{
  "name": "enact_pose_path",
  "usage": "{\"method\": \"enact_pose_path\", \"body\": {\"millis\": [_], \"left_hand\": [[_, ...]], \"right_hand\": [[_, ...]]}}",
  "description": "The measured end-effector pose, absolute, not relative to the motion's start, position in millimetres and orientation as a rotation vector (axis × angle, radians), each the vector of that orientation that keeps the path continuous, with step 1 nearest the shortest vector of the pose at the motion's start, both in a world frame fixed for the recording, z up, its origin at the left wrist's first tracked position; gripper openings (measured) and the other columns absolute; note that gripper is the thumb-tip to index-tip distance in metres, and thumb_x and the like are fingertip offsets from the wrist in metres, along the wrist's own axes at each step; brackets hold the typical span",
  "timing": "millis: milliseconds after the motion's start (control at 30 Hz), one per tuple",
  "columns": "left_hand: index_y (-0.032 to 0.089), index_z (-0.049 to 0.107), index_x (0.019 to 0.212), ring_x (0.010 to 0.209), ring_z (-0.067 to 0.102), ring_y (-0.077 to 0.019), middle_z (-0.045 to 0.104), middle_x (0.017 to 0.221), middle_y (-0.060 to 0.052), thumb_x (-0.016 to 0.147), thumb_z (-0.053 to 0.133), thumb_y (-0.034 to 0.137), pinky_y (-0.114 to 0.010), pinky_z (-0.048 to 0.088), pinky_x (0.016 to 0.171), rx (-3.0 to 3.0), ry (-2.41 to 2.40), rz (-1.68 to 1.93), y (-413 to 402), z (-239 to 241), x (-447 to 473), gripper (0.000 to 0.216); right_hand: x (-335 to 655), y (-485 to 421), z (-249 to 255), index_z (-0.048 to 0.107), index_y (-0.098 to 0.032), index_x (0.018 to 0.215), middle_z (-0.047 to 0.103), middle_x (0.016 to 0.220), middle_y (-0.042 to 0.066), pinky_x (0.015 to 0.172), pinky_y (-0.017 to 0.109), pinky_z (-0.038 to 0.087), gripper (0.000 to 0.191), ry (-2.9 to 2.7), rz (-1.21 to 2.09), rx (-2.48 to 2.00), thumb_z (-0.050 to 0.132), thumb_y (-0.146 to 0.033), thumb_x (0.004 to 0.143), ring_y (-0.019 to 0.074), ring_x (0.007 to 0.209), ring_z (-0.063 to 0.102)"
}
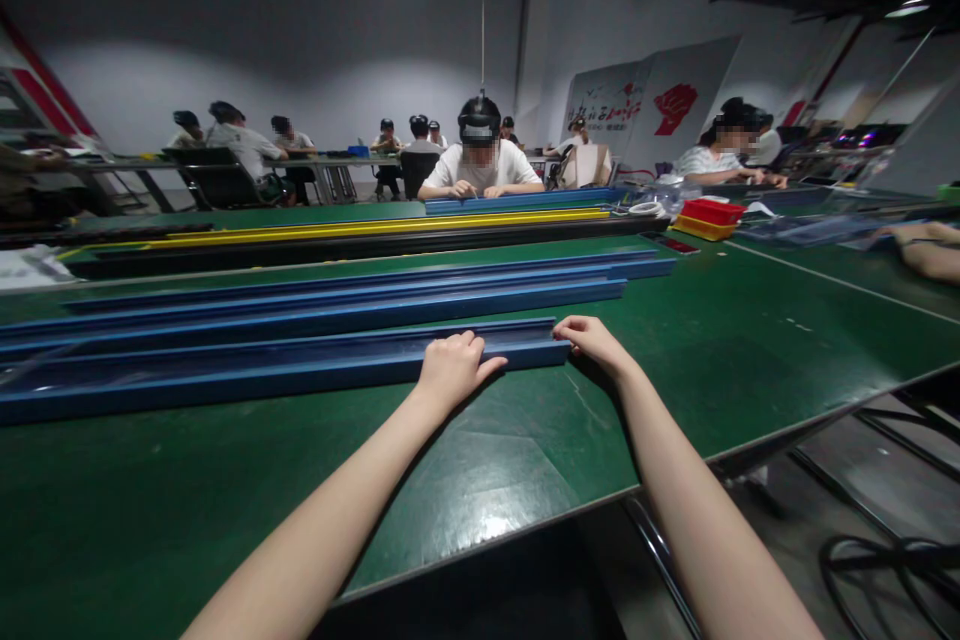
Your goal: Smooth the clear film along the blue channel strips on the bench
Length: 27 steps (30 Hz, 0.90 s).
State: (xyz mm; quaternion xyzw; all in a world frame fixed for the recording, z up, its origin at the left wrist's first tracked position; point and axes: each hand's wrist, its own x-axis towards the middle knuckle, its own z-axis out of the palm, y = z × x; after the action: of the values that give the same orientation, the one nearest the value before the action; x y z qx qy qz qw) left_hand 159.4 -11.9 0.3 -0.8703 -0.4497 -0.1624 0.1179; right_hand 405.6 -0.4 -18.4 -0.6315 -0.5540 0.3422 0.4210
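Observation:
A long blue channel-shaped profile [262, 375] lies lengthwise on the green table [480, 500], its open side up. Near its right end, my left hand [452, 367] grips the near wall, with the fingers curled over the top edge and the thumb stretched along it. My right hand [591, 338] is closed in a pinch at the profile's right end. Whatever sits between those fingertips is too small or hidden to make out. Just behind lie more blue profiles [525, 297], roughly parallel to the first.
Farther back run yellow strips [390, 228] and a dark profile [337, 250]. A red bin [712, 211] stands on a yellow bin [701, 228], close to a phone [676, 244]. A co-worker [480, 160] sits opposite; another person's arm [930, 250] rests at right.

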Motion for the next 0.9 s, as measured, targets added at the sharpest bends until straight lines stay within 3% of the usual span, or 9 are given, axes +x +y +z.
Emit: {"method": "enact_pose_path", "body": {"millis": [567,767,900], "left_hand": [[0.014,0.060,0.075,0.073,0.058,-0.0194,0.061,0.078,-0.009,0.082,0.041,0.054,-0.026,0.037,0.056,-2.558,-1.297,-0.535,-9.5,-3.1,158.2,0.045],[0.014,0.059,0.073,0.082,0.054,-0.0224,0.061,0.078,-0.010,0.083,0.041,0.052,-0.028,0.040,0.062,-2.568,-1.193,-0.577,-6.4,-5.3,156.4,0.043],[0.015,0.058,0.072,0.082,0.053,-0.0222,0.061,0.078,-0.010,0.083,0.042,0.051,-0.030,0.040,0.064,-2.575,-1.170,-0.589,-5.8,-5.1,156.2,0.041]], "right_hand": [[407.6,2.7,-22.0,0.062,-0.016,0.062,0.059,0.058,-0.001,0.042,0.018,0.034,0.010,-1.360,0.891,-1.576,0.058,-0.024,0.058,0.0064,0.046,0.045],[406.1,2.2,-21.3,0.062,-0.016,0.062,0.059,0.058,0.000,0.041,0.018,0.033,0.009,-1.350,0.869,-1.598,0.058,-0.023,0.058,0.0065,0.046,0.045],[402.6,-0.4,-19.0,0.062,-0.016,0.062,0.059,0.057,0.000,0.042,0.019,0.034,0.015,-1.373,0.806,-1.636,0.054,-0.029,0.064,0.0079,0.047,0.047]]}}
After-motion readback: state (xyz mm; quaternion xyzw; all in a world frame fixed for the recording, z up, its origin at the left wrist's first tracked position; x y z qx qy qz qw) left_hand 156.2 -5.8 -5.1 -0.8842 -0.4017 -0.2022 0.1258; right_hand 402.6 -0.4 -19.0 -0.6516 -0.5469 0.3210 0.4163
